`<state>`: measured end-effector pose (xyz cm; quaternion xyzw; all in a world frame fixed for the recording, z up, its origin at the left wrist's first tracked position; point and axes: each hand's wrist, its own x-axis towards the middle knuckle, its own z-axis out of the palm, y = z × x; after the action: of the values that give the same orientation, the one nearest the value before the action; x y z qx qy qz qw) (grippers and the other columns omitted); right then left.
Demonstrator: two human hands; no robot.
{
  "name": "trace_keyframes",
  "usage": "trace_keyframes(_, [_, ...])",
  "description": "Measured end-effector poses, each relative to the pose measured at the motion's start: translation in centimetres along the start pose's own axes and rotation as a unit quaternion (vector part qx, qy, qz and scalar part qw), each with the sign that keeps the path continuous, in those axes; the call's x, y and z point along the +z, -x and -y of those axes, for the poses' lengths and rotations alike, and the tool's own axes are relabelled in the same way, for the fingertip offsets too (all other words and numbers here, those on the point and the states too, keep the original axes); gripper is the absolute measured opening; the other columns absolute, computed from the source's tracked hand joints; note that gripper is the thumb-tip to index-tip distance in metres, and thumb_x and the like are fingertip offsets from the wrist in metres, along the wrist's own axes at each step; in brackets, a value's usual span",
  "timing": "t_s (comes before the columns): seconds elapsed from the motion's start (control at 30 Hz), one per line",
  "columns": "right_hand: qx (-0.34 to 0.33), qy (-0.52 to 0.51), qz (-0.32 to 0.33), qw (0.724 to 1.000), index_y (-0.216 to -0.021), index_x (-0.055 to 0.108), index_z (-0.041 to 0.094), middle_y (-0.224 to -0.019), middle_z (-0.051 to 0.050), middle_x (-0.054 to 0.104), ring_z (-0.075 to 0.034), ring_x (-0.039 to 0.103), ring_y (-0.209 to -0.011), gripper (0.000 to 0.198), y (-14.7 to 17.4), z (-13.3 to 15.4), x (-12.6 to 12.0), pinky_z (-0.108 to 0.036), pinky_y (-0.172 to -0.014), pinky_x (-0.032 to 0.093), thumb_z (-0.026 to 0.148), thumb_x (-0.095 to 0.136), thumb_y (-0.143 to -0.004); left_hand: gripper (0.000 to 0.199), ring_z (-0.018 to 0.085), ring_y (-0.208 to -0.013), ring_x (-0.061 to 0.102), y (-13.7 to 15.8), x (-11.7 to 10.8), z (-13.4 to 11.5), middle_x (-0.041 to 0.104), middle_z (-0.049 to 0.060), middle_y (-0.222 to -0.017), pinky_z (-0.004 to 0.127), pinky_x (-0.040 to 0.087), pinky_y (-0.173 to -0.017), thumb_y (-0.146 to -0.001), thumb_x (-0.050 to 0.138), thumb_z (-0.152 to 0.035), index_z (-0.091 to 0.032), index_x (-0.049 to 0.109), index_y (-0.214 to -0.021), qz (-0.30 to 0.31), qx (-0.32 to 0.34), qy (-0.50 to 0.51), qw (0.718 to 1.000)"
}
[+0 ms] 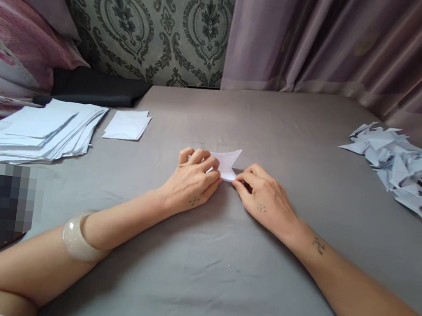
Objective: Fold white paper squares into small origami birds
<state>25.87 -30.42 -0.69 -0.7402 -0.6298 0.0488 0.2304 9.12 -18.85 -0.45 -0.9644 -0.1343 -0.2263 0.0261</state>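
Both hands met at the middle of the bed (241,285), which was covered with a grey sheet. The left hand (191,181) lay with its fingers curled down on a small white sheet of paper (229,163), pressing its near left part flat. The right hand (262,197) pinched the same paper at its lower right corner, thumb and forefinger closed together on the edge. The paper was partly folded, with its far corner pointing up and to the right, and it rested on the sheet between the two hands.

A pale bangle (77,238) sat on the left forearm. On the far left lay a thick, fanned stack of blank sheets (41,129), and just beside it a smaller stack (127,124). Well apart, at the right edge, sat a heap of folded paper pieces (397,163). Patterned wallpaper (155,18) and a mauve curtain (344,41) stood behind the bed.
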Motion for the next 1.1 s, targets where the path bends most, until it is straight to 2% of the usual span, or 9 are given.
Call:
trace_keyframes(0.13, [0.039, -0.036, -0.011, 0.999, -0.082, 0.067, 0.021, -0.095, -0.003, 0.059, -0.01, 0.053, -0.063, 0.022, -0.4, 0.1, 0.4, -0.028, -0.062, 0.041, 0.033, 0.05, -0.091, 0.028, 0.028, -0.109, 0.045, -0.6, 0.6, -0.1, 0.064, 0.008, -0.112, 0.049, 0.028, -0.093, -0.092, 0.049, -0.028, -0.02, 0.07, -0.075, -0.005, -0.037, 0.008, 0.999])
trace_keyframes(0.3, [0.043, -0.058, -0.021, 0.997, -0.078, 0.065, 0.02, -0.096, -0.003, 0.058, -0.01, 0.053, -0.064, 0.02, -0.5, 0.0, 0.4, -0.028, -0.062, 0.042, 0.031, 0.053, -0.089, 0.024, 0.028, -0.106, 0.045, -1.0, 1.0, 0.1, 0.064, 0.008, -0.109, 0.049, 0.029, -0.091, -0.09, 0.051, -0.028, -0.02, 0.069, -0.076, 0.011, -0.062, 0.036, 0.997])
trace_keyframes(0.5, [0.025, -0.008, 0.01, 1.0, -0.083, 0.063, 0.02, -0.106, -0.002, 0.058, -0.01, 0.053, -0.064, 0.013, -0.1, -0.3, -0.5, -0.028, -0.06, 0.041, 0.028, 0.053, -0.088, 0.021, 0.026, -0.103, 0.047, -1.3, 1.1, 0.3, 0.066, 0.006, -0.103, 0.047, 0.03, -0.089, -0.089, 0.052, -0.028, -0.02, 0.066, -0.076, 0.029, -0.075, 0.058, 0.995])
trace_keyframes(0.7, [0.048, -0.015, -0.001, 0.999, -0.078, 0.06, 0.02, -0.101, -0.003, 0.058, -0.011, 0.056, -0.068, 0.017, -0.2, -0.2, -0.3, -0.028, -0.062, 0.042, 0.027, 0.049, -0.089, 0.021, 0.026, -0.101, 0.048, -1.4, 1.1, 0.3, 0.067, 0.006, -0.099, 0.048, 0.03, -0.089, -0.088, 0.054, -0.028, -0.019, 0.066, -0.074, 0.033, -0.083, 0.062, 0.994])
trace_keyframes(0.83, [0.063, -0.028, -0.004, 0.998, -0.081, 0.057, 0.02, -0.097, -0.003, 0.057, -0.011, 0.054, -0.066, 0.009, -0.4, -0.4, 0.0, -0.028, -0.062, 0.042, 0.026, 0.053, -0.086, 0.02, 0.027, -0.102, 0.047, -1.4, 1.1, 0.3, 0.067, 0.006, -0.101, 0.048, 0.03, -0.089, -0.088, 0.054, -0.029, -0.02, 0.067, -0.075, 0.022, -0.075, 0.061, 0.995])
trace_keyframes(0.93, [0.027, -0.039, -0.022, 0.999, -0.09, 0.057, 0.02, -0.1, -0.004, 0.057, -0.013, 0.054, -0.07, 0.006, -0.4, -0.4, 0.0, -0.028, -0.065, 0.043, 0.019, 0.051, -0.087, 0.018, 0.027, -0.103, 0.047, -1.4, 1.2, 0.3, 0.066, 0.006, -0.102, 0.048, 0.03, -0.09, -0.087, 0.056, -0.03, -0.021, 0.067, -0.076, 0.017, -0.075, 0.064, 0.995])
trace_keyframes(1.0, [-0.038, -0.036, -0.018, 0.998, -0.093, 0.058, 0.02, -0.098, -0.005, 0.058, -0.015, 0.055, -0.08, 0.018, -0.2, -0.2, -0.1, -0.029, -0.071, 0.044, 0.011, 0.043, -0.089, 0.016, 0.027, -0.103, 0.047, -1.4, 1.2, 0.3, 0.066, 0.006, -0.102, 0.048, 0.03, -0.09, -0.087, 0.057, -0.03, -0.021, 0.067, -0.078, 0.02, -0.083, 0.07, 0.994])
trace_keyframes(1.1, [-0.123, -0.012, 0.029, 0.992, -0.097, 0.063, 0.02, -0.09, -0.006, 0.058, -0.018, 0.053, -0.087, 0.033, 0.1, 0.1, -0.2, -0.031, -0.076, 0.044, 0.005, 0.034, -0.091, 0.012, 0.027, -0.105, 0.046, -1.5, 1.0, 0.4, 0.066, 0.007, -0.103, 0.048, 0.03, -0.09, -0.084, 0.06, -0.031, -0.021, 0.065, -0.082, 0.021, -0.101, 0.077, 0.992])
